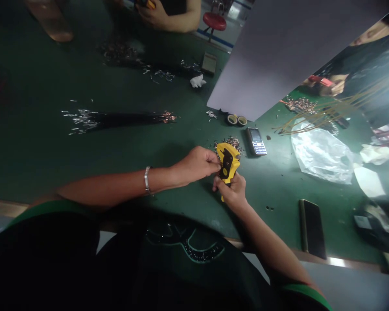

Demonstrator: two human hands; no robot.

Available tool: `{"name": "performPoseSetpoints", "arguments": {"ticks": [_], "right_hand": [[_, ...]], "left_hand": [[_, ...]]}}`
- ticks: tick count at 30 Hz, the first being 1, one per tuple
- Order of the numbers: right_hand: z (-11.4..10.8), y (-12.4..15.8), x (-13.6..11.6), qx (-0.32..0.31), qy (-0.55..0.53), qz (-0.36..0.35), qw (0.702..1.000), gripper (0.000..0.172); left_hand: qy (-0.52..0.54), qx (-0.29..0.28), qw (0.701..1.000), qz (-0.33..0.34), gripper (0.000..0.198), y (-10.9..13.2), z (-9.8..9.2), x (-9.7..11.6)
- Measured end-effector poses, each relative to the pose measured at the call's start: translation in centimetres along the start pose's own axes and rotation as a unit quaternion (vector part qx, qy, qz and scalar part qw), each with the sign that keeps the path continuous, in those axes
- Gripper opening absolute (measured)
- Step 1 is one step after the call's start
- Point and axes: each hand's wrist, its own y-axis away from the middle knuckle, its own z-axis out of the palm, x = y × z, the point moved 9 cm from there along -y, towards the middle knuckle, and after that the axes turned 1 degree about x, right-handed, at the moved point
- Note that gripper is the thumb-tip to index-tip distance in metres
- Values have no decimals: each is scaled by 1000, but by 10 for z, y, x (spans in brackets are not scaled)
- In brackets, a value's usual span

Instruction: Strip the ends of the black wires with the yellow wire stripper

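Note:
My right hand [234,190] is wrapped round the handle of a yellow and black crimping tool [228,160], which points away from me over the green table. My left hand [199,164] is closed in a pinch at the left side of the tool's head. What its fingertips hold, if anything, is too small to make out. Just behind the tool head lies a pile of small metal terminals [235,142]. A bundle of black wires [129,119] lies further left, with silvery ends on the left and copper-coloured ends on the right.
A keypad phone [256,141], tape rolls [236,119], a clear plastic bag [320,151] and a smartphone [312,228] lie to the right. A grey panel [266,56] stands beyond. Co-workers' hands [155,16] hold tools across the table and behind the panel.

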Motion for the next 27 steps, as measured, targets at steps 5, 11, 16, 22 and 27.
{"name": "performPoseSetpoints", "arguments": {"ticks": [5, 11, 16, 22, 27], "right_hand": [[2, 1, 7, 0, -48, 22, 999, 11], [6, 1, 12, -17, -98, 30, 995, 9], [8, 1, 13, -34, -119, 38, 992, 10], [8, -1, 11, -37, -125, 37, 991, 9], [8, -2, 9, -40, -120, 32, 991, 9]], "left_hand": [[15, 9, 1000, 7, 18, 0, 0, 3], [41, 17, 999, -15, 17, 0, -1, 4], [51, 22, 998, -21, 18, -1, -2, 3], [3, 21, 1000, -1, 15, -3, -7, 3], [-40, 14, 999, -6, 20, -1, -7, 6]]}}
